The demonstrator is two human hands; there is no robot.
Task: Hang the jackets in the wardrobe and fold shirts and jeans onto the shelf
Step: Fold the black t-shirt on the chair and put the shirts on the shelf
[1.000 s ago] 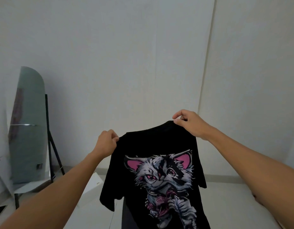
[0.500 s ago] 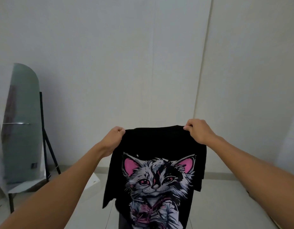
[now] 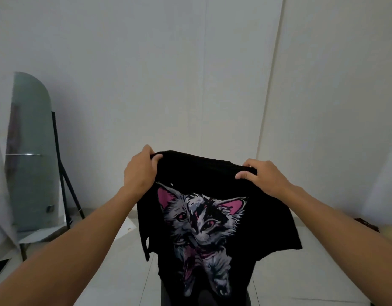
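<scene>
Head view: a black T-shirt [image 3: 214, 173] hangs in mid-air at the centre of the frame, held up by its shoulders in front of a pale wall [image 3: 168, 74]. The left hand [image 3: 140, 171] has its grip curled round the shirt's top edge at about 10 o'clock of the garment, thumb on the near face of the cloth and fingers folded over the far side. The right hand [image 3: 262, 176] pinches the opposite shoulder at about 2 o'clock, its thumb pressed on the near side and its fingers bent over the edge. The left-hand shoulder is held a little higher than the right, so the top edge slopes down toward 3 o'clock. A grey-and-pink cat print [image 3: 201, 224] faces the camera, tilted likewise. The short sleeves droop at either side, and the hem falls out of frame at 6 o'clock. At 9 o'clock a tall arched mirror [image 3: 30, 151] leans on a black stand [image 3: 62, 177]. A phone [image 3: 0, 266] lies at 8 o'clock on a low surface.
</scene>
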